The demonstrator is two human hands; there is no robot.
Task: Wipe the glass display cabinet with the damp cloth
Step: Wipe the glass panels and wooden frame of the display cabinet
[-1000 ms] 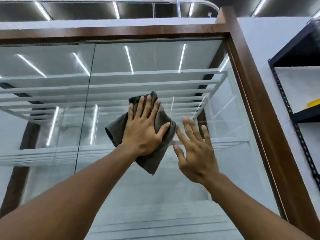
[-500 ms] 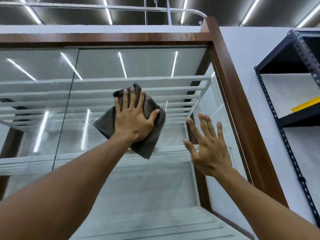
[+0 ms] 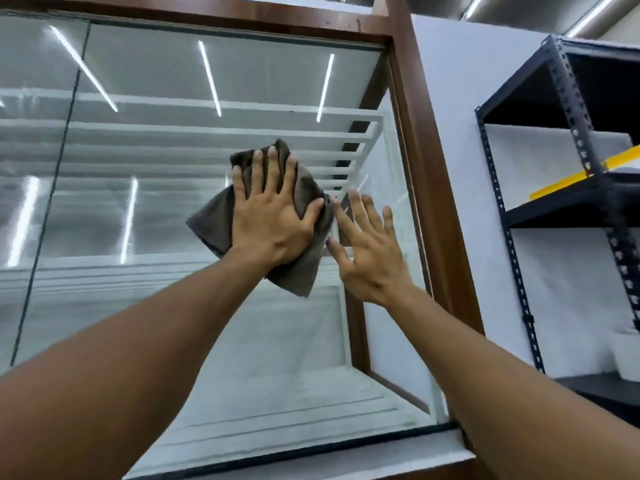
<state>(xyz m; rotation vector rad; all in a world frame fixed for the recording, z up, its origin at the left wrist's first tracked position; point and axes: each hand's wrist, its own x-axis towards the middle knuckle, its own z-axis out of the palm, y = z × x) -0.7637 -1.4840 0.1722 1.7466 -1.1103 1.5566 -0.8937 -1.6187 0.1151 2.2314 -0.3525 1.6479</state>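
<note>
The glass display cabinet (image 3: 156,81) fills the view, its front pane framed in brown wood, with white shelves inside. My left hand (image 3: 272,216) presses a dark grey cloth (image 3: 304,271) flat against the glass, fingers straight and spread. Part of the cloth hangs out below and to the left of the palm. My right hand (image 3: 370,251) lies flat on the glass just right of the cloth, fingers straight, close to the wooden right post (image 3: 426,202).
A dark metal rack (image 3: 581,209) with a yellow strip stands to the right against a white wall. The cabinet's lower glass edge and a white ledge (image 3: 398,455) lie below my right forearm. A vertical seam between panes (image 3: 52,188) runs at left.
My left hand with the cloth has slid right toward my right hand, which stays flat on the glass. The view has tilted down, showing the cabinet's lower edge.
</note>
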